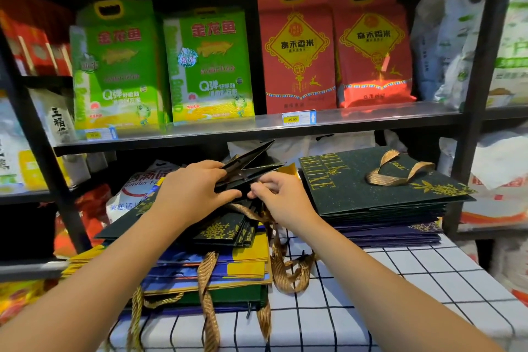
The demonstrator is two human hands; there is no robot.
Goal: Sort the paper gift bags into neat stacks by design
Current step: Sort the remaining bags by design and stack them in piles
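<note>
Head view: grid-check tablecloth (400,280) in front of dark shop shelving (257,128) with green and red rice packs. Mixed pile of gift bags (223,263) at 7 o'clock, neat dark green stack (380,194) at 3 o'clock — long axes running 9-to-3. Left hand (194,188) grips a folded dark bag (251,168), gusset tip pointing 2 o'clock; right hand (283,194) pinches its near edge, fingers curled together.

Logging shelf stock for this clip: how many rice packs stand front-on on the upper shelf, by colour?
Green rice packs: 2
Red rice packs: 2
Total: 4
</note>
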